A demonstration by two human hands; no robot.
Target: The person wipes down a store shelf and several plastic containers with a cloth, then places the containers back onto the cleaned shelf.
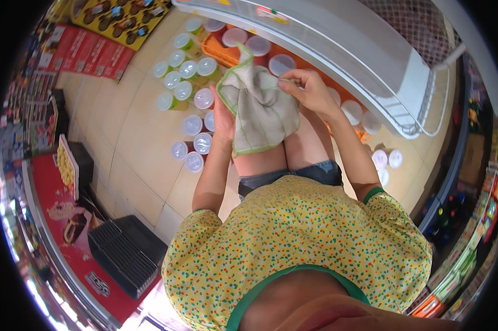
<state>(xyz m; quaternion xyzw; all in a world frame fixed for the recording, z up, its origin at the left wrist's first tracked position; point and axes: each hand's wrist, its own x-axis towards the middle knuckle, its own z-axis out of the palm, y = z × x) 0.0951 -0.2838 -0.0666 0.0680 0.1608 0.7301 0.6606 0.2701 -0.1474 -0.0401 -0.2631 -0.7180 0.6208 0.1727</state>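
A grey-white cloth (265,111) with green stitched edging hangs in loose folds above my thighs. My left hand (224,118) supports it from the left side, and the cloth hides most of its fingers. At the upper right edge of the cloth, my right hand (311,92) pinches the fabric between thumb and fingers. Beyond my hands, on the tiled floor, stand several lidded plastic cups with green markings (188,69). Closer to my left forearm is another group of lidded cups (193,125), some with dark red contents.
An orange plastic crate (220,50) stands beside large lidded tubs (258,45). A white metal shelf (340,53) with a wire guard slants across the upper right. Small white-lidded containers (380,159) sit on the floor at right. A red counter (46,198) holding a black rack (122,252) lies left.
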